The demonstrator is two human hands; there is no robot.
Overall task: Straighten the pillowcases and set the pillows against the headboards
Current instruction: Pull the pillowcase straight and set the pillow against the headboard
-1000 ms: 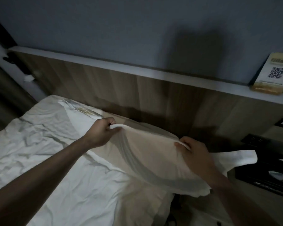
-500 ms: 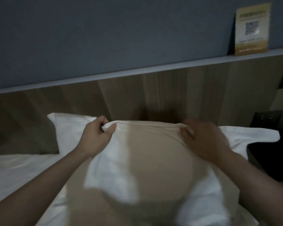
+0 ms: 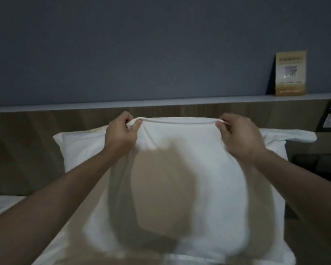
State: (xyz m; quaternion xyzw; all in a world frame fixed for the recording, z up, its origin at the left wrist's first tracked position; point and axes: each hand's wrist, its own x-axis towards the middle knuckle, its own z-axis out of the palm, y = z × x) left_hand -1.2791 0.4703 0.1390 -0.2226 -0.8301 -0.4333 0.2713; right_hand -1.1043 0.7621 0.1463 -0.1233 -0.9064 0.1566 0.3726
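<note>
I have the left hand [image 3: 120,134] and right hand [image 3: 241,139] each pinching the top hem of the pillowcase [image 3: 180,142], the pillow hanging before the headboard [image 3: 36,131] (a second pillow [image 3: 78,144] behind). Mid-straightening, I judge; next, lean it back.

Head camera, up close and looking forward and slightly down at the headboard [image 3: 46,131] (one view only), wall [image 3: 141,44] filling the upper frame.
</note>
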